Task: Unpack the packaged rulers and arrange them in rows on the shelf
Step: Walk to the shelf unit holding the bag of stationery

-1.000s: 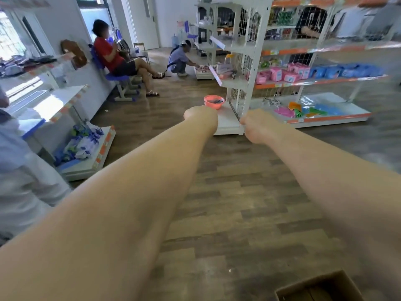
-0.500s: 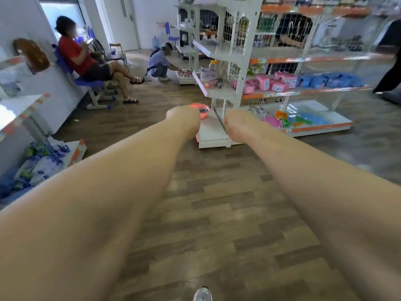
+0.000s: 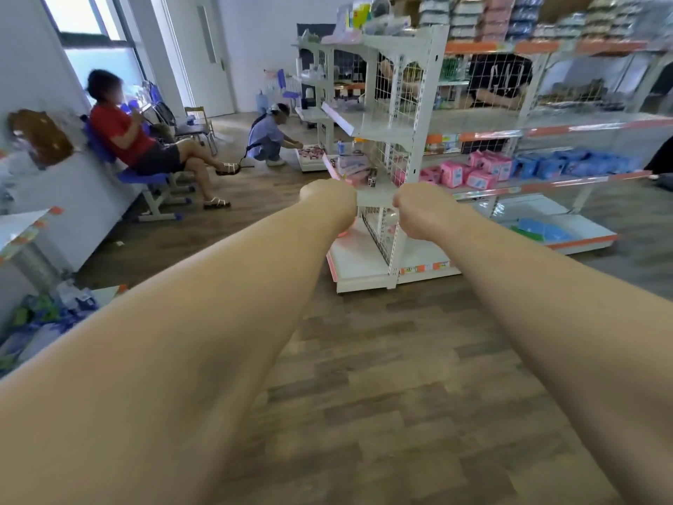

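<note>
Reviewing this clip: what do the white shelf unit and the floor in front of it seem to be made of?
Shelf unit: probably white painted metal, given the slotted uprights, thin flat shelves and wire-grid back panels. Floor: wood-look planks in staggered browns, matte finish; real wood, laminate or vinyl cannot be told.

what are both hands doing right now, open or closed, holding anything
Left hand: closed in a fist, nothing visible in its grip.
Right hand: closed in a fist, nothing visible in its grip.

The floor (image 3: 400, 359) ahead lies open; the shelf (image 3: 364, 266) blocks farther reach.
</note>
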